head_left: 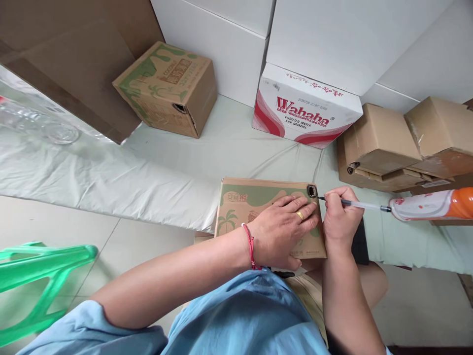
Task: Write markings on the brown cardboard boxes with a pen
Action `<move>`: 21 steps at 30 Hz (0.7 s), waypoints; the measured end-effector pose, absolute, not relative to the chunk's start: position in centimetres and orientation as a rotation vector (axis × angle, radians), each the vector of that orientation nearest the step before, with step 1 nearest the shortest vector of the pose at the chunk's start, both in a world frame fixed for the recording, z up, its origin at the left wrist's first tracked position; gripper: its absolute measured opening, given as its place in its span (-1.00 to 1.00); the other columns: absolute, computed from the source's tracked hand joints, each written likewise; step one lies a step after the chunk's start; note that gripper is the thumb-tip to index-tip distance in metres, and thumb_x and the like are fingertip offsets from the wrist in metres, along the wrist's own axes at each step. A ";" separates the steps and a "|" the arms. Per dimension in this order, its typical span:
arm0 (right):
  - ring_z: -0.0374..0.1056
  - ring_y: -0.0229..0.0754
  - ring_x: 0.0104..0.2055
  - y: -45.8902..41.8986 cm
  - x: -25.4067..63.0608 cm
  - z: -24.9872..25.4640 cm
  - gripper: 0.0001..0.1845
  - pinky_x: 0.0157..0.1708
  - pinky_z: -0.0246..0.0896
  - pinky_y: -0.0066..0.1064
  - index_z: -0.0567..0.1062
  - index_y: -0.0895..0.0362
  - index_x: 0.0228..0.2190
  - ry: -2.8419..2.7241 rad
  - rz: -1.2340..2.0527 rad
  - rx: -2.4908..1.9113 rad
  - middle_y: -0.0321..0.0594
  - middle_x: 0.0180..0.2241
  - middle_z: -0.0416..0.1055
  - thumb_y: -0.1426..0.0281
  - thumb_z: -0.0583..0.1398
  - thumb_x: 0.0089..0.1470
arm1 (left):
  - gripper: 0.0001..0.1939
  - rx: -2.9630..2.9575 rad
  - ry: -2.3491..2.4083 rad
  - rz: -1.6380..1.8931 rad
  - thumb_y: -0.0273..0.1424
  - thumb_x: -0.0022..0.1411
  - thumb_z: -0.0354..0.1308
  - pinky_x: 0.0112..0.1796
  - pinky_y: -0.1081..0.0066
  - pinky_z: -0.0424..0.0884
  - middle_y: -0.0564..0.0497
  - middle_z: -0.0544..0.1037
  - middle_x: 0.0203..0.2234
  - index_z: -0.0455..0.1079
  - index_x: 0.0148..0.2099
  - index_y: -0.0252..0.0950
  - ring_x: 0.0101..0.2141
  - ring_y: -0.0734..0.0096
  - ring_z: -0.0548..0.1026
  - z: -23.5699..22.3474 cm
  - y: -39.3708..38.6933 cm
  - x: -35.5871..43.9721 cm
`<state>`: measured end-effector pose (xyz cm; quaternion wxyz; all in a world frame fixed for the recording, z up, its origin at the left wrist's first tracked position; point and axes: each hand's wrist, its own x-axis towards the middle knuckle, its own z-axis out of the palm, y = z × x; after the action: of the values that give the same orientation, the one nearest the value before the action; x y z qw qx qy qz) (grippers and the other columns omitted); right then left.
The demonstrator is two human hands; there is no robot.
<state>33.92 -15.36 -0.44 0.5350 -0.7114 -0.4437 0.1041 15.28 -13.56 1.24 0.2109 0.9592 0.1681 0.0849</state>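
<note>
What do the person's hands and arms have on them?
The left hand wears a gold-coloured ring, and a red cord bracelet circles that wrist. The left sleeve is loose and light blue. No ring or bracelet shows on the right hand.

Left hand (283, 229) on the box (254, 197); pen (364, 204) in right hand (342, 219) beside it; carton (305, 116) behind, bottle (424, 204) right, stool (51, 262) left.
</note>
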 end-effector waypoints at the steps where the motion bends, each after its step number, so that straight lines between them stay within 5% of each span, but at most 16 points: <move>1: 0.14 -0.27 -0.51 -15.4 33.9 -0.4 -0.84 -0.44 0.04 -0.38 0.41 0.04 -0.55 -1.078 0.275 -1.683 -0.44 -0.61 0.26 0.33 0.20 0.04 | 0.00 2.666 0.464 0.247 -0.05 0.21 0.41 0.48 -0.04 0.06 -0.37 0.19 0.55 0.23 0.51 -0.47 0.52 -0.20 0.15 1.3 -13.6 15.3; 9: 0.30 -0.24 -0.45 -14.9 33.6 -0.2 -0.86 -0.35 0.23 -0.37 0.50 0.07 -0.39 -1.180 0.339 -1.633 -0.38 -0.51 0.41 0.27 0.25 0.15 | -0.02 2.661 0.456 0.286 -0.04 0.21 0.40 0.47 -0.07 0.07 -0.40 0.23 0.53 0.25 0.49 -0.49 0.50 -0.23 0.17 1.0 -13.6 15.4; 21: 0.32 -0.26 -0.46 -14.3 33.6 -0.6 -0.89 -0.37 0.21 -0.39 0.51 0.09 -0.36 -1.051 0.251 -1.614 -0.38 -0.51 0.40 0.30 0.27 0.13 | -0.01 2.669 0.469 0.260 -0.04 0.21 0.41 0.48 -0.04 0.04 -0.40 0.21 0.54 0.24 0.49 -0.48 0.51 -0.23 0.17 1.2 -13.5 15.3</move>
<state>33.60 -14.33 -0.57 0.5643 -0.6860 -0.4468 0.1066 15.26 -13.53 1.18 0.2080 0.9590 0.1685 0.0935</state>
